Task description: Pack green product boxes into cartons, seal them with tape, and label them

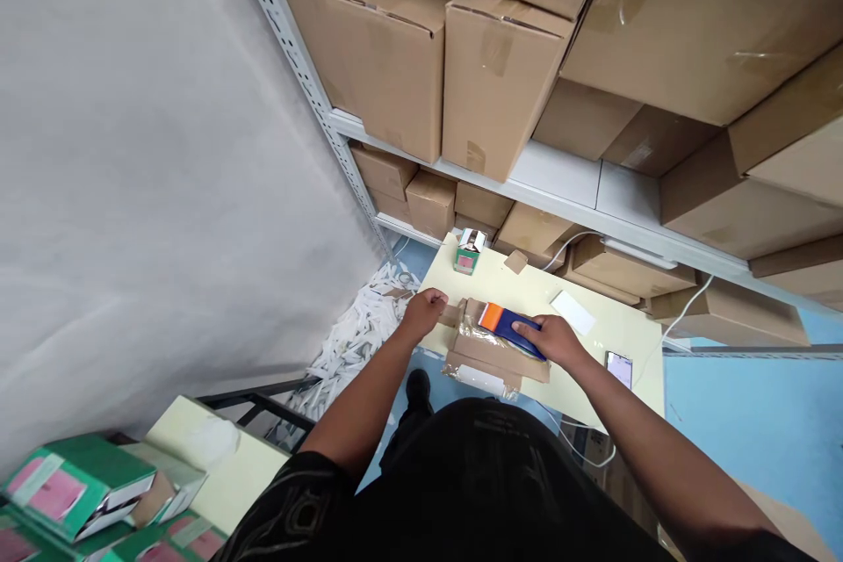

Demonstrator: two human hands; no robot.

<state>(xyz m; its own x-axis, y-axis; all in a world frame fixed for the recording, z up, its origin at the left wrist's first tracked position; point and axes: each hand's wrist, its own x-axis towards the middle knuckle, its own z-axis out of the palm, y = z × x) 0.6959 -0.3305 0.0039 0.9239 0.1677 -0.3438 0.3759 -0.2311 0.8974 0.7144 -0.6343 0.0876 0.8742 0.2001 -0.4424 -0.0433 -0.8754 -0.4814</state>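
My right hand (548, 341) grips a flat dark blue packet with an orange end (506, 325), thumb on top. The packet lies over an opened cardboard box (491, 356) with clear tape along its edges. To the left, my left hand (425, 314) is closed, fingertips together beside a narrow cardboard flap (450, 314) of the box. Whether the fingers pinch that flap is too small to tell. Both are over a pale yellow table (612, 329). A phone (619, 369) and a white flat piece (574, 313) lie to the right of the box.
A small green box (470, 251) stands open at the table's far left corner, near a cardboard scrap (515, 262). Shelves (553, 176) of cartons rise behind. White paper strips (356, 325) heap on the floor at left. More green boxes (79, 483) sit lower left. A white cable (688, 307) crosses the right side.
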